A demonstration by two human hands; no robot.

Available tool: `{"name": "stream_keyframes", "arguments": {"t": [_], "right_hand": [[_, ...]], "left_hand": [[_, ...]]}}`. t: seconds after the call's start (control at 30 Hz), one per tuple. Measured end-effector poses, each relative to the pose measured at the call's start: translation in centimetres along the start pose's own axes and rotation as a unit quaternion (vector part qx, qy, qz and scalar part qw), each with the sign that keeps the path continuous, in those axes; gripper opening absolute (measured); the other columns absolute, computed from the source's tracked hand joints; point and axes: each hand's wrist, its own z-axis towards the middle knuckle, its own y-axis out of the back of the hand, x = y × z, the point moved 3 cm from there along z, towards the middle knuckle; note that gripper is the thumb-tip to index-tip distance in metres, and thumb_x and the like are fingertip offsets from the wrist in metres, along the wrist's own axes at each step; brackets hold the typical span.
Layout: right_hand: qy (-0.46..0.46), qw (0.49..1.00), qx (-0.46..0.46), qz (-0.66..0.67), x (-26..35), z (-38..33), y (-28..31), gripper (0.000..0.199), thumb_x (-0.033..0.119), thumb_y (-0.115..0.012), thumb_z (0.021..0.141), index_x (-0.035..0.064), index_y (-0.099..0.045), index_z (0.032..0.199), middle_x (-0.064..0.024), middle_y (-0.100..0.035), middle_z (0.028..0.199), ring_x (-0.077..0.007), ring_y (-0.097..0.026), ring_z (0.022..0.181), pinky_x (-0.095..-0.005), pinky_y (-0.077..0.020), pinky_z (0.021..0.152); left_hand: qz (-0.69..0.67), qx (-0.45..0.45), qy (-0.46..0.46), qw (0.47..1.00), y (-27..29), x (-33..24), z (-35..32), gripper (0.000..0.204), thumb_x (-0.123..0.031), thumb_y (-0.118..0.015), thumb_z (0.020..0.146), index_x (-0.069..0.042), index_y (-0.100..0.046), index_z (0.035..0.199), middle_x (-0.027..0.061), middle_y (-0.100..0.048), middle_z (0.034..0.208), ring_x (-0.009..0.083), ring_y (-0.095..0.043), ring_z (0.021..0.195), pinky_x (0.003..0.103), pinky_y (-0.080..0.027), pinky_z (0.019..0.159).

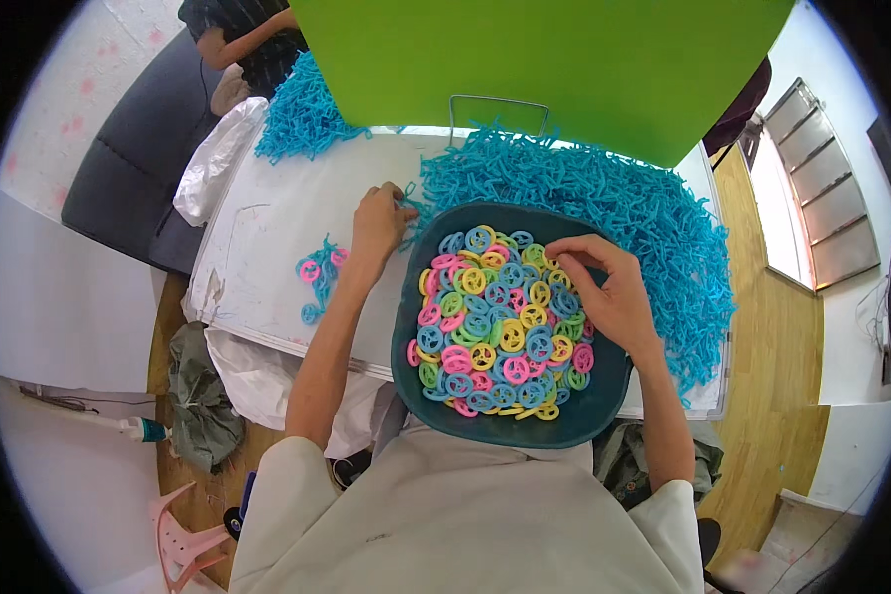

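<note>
A dark teal bowl [604, 401] rests at the table's near edge, filled with several small plastic rings [495, 332] in pink, blue, yellow and green. My right hand [604, 287] reaches into the bowl's far right side, fingers curled and pinching at the rings there; what it holds is hidden. My left hand [381, 223] lies on the table left of the bowl, fingertips touching the edge of a big heap of blue plastic strands [614, 198].
A small cluster of blue strands with pink rings [319, 272] lies on the white table cover [267, 218]. A second blue heap [302, 114] sits far left. A green board [535, 59] stands behind. Another person [243, 40] sits at the far left corner.
</note>
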Motion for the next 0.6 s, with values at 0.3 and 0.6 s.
{"name": "stream_keyframes", "arguments": {"t": [0.3, 0.6], "right_hand": [[0.018, 0.999, -0.033, 0.004, 0.2, -0.4, 0.6, 0.017, 0.007, -0.053, 0.095, -0.0016, -0.064, 0.105, -0.0089, -0.068, 0.097, -0.0146, -0.065, 0.091, -0.0269, -0.0503, 0.081], [-0.057, 0.954, 0.101, 0.275, 2.3, 0.7, -1.1, 0.034, 0.019, -0.054, 0.097, -0.003, -0.055, 0.123, -0.0093, -0.064, 0.11, -0.0129, -0.062, 0.098, -0.0253, -0.0492, 0.085]], "left_hand": [[-0.268, -0.097, 0.06, 0.957, 6.0, -6.1, -1.9, 0.024, -0.001, -0.071, 0.075, -0.002, -0.064, 0.098, 0.0137, -0.062, 0.08, 0.0214, -0.063, 0.074, 0.032, -0.049, 0.059], [-0.365, 0.066, -0.27, 0.888, 8.5, -16.5, -5.3, 0.026, 0.01, -0.059, 0.078, -0.006, -0.067, 0.098, 0.0086, -0.059, 0.097, 0.0247, -0.061, 0.083, 0.031, -0.05, 0.069]]}}
